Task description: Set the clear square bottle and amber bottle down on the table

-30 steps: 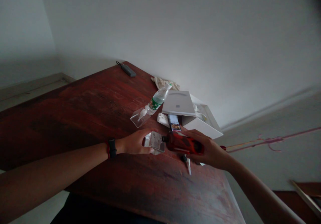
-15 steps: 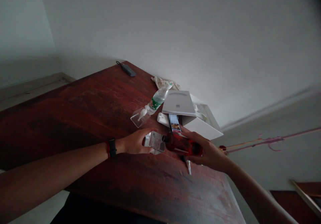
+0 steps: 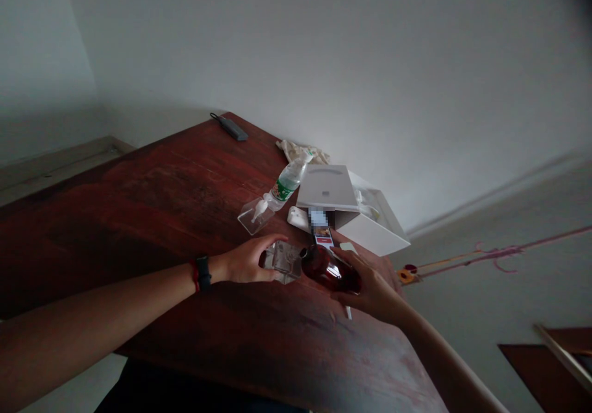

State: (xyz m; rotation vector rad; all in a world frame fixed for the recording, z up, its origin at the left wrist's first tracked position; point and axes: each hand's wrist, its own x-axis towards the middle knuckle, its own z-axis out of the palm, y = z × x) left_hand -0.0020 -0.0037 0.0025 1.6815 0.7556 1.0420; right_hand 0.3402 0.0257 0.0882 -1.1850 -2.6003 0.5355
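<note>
Your left hand (image 3: 247,260) grips clear jar (image 3: 282,259) on desk (image 3: 161,209). Your right hand (image 3: 370,286) grips red bottle (image 3: 329,267), tipped near flat, long axis left-right, neck touching jar rim. Jar sits left of bottle, between your hands, nearer your left.

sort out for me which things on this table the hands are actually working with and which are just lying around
In hand:
left hand on the clear square glass container
right hand gripping the dark red bottle, its neck tipped at the container

Lying about:
clear plastic water bottle with green label
clear pump dispenser
white open box
crumpled beige cloth
dark grey flat device
</note>
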